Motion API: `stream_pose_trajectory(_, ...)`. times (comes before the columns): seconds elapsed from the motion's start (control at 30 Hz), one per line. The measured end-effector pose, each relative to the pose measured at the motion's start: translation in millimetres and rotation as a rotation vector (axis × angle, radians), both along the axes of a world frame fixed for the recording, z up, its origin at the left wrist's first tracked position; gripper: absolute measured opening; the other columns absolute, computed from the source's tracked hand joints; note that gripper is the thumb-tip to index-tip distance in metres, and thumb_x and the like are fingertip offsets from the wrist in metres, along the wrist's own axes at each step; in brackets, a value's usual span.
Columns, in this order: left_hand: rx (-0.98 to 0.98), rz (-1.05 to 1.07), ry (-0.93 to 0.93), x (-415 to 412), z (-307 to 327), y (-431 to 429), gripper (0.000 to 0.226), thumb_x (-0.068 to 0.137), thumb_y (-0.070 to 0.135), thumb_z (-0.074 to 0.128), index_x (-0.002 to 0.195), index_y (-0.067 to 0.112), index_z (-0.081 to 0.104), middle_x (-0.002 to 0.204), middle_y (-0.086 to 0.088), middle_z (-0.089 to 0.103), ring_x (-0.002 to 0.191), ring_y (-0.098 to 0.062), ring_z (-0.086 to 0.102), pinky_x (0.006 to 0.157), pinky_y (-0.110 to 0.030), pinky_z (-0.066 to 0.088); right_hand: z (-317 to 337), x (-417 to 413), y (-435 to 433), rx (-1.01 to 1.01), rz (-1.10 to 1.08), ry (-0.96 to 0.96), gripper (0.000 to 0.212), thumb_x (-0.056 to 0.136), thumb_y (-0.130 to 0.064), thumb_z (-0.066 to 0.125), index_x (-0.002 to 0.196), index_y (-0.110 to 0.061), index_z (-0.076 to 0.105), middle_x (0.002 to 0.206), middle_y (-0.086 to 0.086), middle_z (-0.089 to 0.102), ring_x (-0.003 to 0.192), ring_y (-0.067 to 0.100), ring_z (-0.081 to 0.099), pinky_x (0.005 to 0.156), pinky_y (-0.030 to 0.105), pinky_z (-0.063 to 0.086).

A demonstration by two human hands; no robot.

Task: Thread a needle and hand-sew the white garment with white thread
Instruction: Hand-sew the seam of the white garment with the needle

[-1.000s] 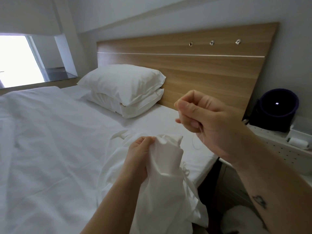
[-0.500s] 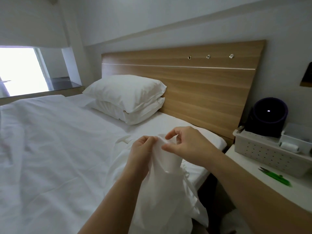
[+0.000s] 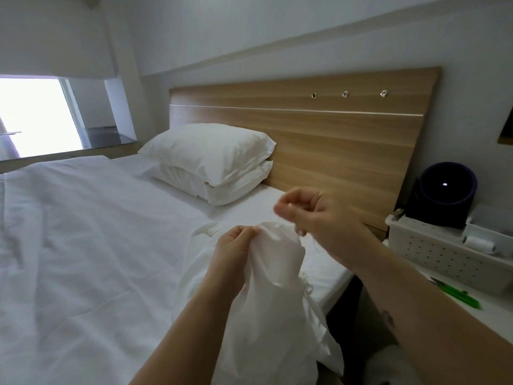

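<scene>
The white garment (image 3: 277, 287) hangs bunched over the bed's edge. My left hand (image 3: 236, 245) grips its top fold from the left. Just above and to the right, my right hand (image 3: 313, 215) is raised with thumb and forefinger pinched together, blurred by motion; the needle and white thread between them are too fine to make out. A white thread spool (image 3: 478, 243) lies in the white perforated basket (image 3: 444, 259) on the bedside table.
The bed (image 3: 97, 245) with white sheets fills the left, with two stacked pillows (image 3: 213, 162) against the wooden headboard (image 3: 333, 134). On the bedside table stand a dark round device (image 3: 444, 195) and green snips (image 3: 458, 294).
My right hand dropped from high up to the fabric's top, then lifted up and right again with its fingers pinched. The left hand kept its grip on the garment.
</scene>
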State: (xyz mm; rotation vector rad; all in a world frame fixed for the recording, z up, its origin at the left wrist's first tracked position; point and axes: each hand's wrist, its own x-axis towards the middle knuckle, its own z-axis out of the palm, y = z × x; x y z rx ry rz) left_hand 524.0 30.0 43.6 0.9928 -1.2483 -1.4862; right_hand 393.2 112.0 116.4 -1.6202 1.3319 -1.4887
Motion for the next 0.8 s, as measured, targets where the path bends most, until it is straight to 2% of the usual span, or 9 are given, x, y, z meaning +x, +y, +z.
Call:
stream_pose_trajectory(0.1, 0.046, 0.001, -0.002, -2, -4, -4, 0.024, 0.092, 0.018, 0.058, 0.103, -0.001, 0.066, 0.1, -0.018, 0.068, 0.09, -0.026, 0.062, 0.09, -0.043, 0.051, 20, 1, 8, -0.139, 0.079, -0.208, 0.022, 0.071, -0.035, 0.076, 0.08, -0.017, 0.067, 0.054, 0.0, 0.05, 0.05, 0.014, 0.033, 0.077, 0.047, 0.043)
stream_pose_trajectory(0.17, 0.077, -0.015, 0.005, -2, -7, -6, 0.023, 0.091, 0.019, 0.059, 0.102, 0.001, 0.067, 0.102, -0.018, 0.068, 0.091, -0.027, 0.062, 0.089, -0.042, 0.051, 30, 5, 12, -0.183, 0.147, -0.306, 0.014, 0.078, -0.025, 0.073, 0.082, -0.015, 0.065, 0.051, -0.001, 0.044, 0.053, 0.022, 0.021, 0.092, 0.064, 0.039)
stream_pose_trajectory(0.2, 0.09, -0.023, 0.01, -3, -7, -7, 0.022, 0.092, 0.019, 0.059, 0.101, 0.001, 0.067, 0.1, -0.018, 0.068, 0.091, -0.027, 0.062, 0.087, -0.041, 0.051, 35, 8, 14, -0.191, 0.19, -0.368, 0.008, 0.082, -0.019, 0.067, 0.082, -0.013, 0.062, 0.048, -0.006, 0.041, 0.049, 0.018, 0.02, 0.096, 0.065, 0.04)
stream_pose_trajectory(0.3, 0.111, -0.032, 0.019, -5, -8, -6, 0.017, 0.094, 0.018, 0.056, 0.093, 0.004, 0.065, 0.088, -0.013, 0.065, 0.084, -0.026, 0.06, 0.078, -0.037, 0.05, 45, 16, 23, -0.123, 0.372, -0.605, 0.007, 0.082, -0.014, 0.063, 0.079, -0.011, 0.057, 0.046, -0.008, 0.023, 0.043, 0.008, 0.017, 0.071, 0.034, 0.057)
stream_pose_trajectory(0.37, 0.122, -0.028, 0.029, -6, -10, -7, 0.016, 0.094, 0.017, 0.054, 0.087, 0.005, 0.063, 0.08, -0.01, 0.063, 0.078, -0.024, 0.059, 0.072, -0.035, 0.049, 47, 16, 25, 0.009, 0.505, -0.696, 0.007, 0.08, -0.015, 0.063, 0.076, -0.012, 0.057, 0.049, -0.006, 0.018, 0.044, 0.007, 0.015, 0.053, 0.022, 0.053)
stream_pose_trajectory(0.47, 0.109, -0.035, -0.003, -5, -13, -13, 0.016, 0.091, 0.015, 0.056, 0.087, 0.001, 0.062, 0.075, -0.013, 0.062, 0.07, -0.022, 0.061, 0.064, -0.032, 0.051, 40, 14, 28, 0.343, 0.86, -0.78, 0.021, 0.075, -0.009, 0.075, 0.08, -0.008, 0.055, 0.053, -0.006, 0.02, 0.045, 0.004, 0.019, 0.045, 0.015, 0.047)
stream_pose_trajectory(0.6, 0.104, -0.029, -0.063, -7, -16, -20, 0.008, 0.094, 0.012, 0.053, 0.095, 0.006, 0.058, 0.08, -0.008, 0.06, 0.064, -0.011, 0.061, 0.056, -0.022, 0.054, 19, 13, 34, 0.52, 1.107, -0.579, 0.008, 0.083, -0.012, 0.069, 0.081, -0.009, 0.062, 0.052, -0.008, 0.049, 0.043, -0.002, 0.046, 0.045, 0.01, 0.044)
stream_pose_trajectory(0.7, 0.057, -0.018, -0.11, -6, -11, -15, 0.016, 0.094, 0.019, 0.05, 0.089, 0.006, 0.058, 0.074, -0.008, 0.056, 0.06, -0.008, 0.059, 0.047, -0.014, 0.047, 13, 9, 39, 0.579, 1.156, -0.43, 0.007, 0.083, -0.015, 0.07, 0.082, -0.011, 0.064, 0.053, -0.009, 0.051, 0.045, -0.003, 0.049, 0.047, 0.011, 0.044)
stream_pose_trajectory(0.8, -0.004, 0.04, -0.102, -2, -6, -10, 0.021, 0.095, 0.011, 0.048, 0.084, -0.001, 0.06, 0.065, -0.007, 0.057, 0.046, -0.002, 0.056, 0.042, -0.014, 0.043, 14, -2, 31, 0.569, 0.741, -0.028, 0.012, 0.082, -0.022, 0.072, 0.086, -0.013, 0.067, 0.054, -0.007, 0.053, 0.047, 0.002, 0.05, 0.056, 0.018, 0.052)
